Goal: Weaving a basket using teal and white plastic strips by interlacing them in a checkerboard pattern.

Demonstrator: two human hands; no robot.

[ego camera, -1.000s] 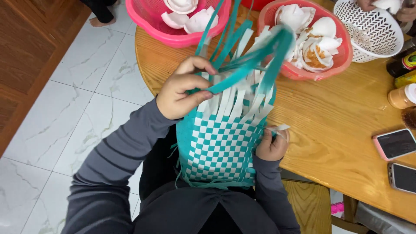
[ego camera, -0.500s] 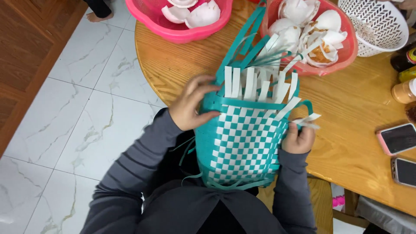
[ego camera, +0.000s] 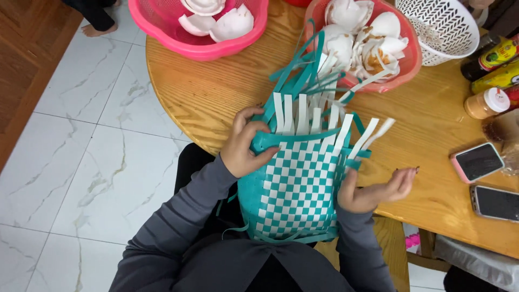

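Floor of pale marble tile point(ego camera: 81, 151) is seen left of the grip, wide and bare up to the curved edge of the round wooden table point(ego camera: 216, 92). The left hand point(ego camera: 244, 143) is clamped on the upper left rim of the woven basket point(ego camera: 294, 189), fingers curled over a teal band. The basket is held upright against the table edge, between the person's lap and the tabletop. It is woven in a teal and white check, with loose white and teal strips point(ego camera: 319, 103) standing up from its rim and fanning toward the bowls beyond. Its lower edge is partly hidden by the grey sleeves. The right hand point(ego camera: 373, 192) is pressed against the basket's right side with fingers spread apart and palm turned up; nothing is pinched by it. Bare wood lies just right of that hand. Farther right, two phones point(ego camera: 478, 162) lie flat, one cut off by the frame. Beyond the strips, a pink bowl point(ego camera: 162, 27), a coral bowl point(ego camera: 408, 48) of white shell pieces and a white mesh basket point(ego camera: 443, 27) are cropped at the top.
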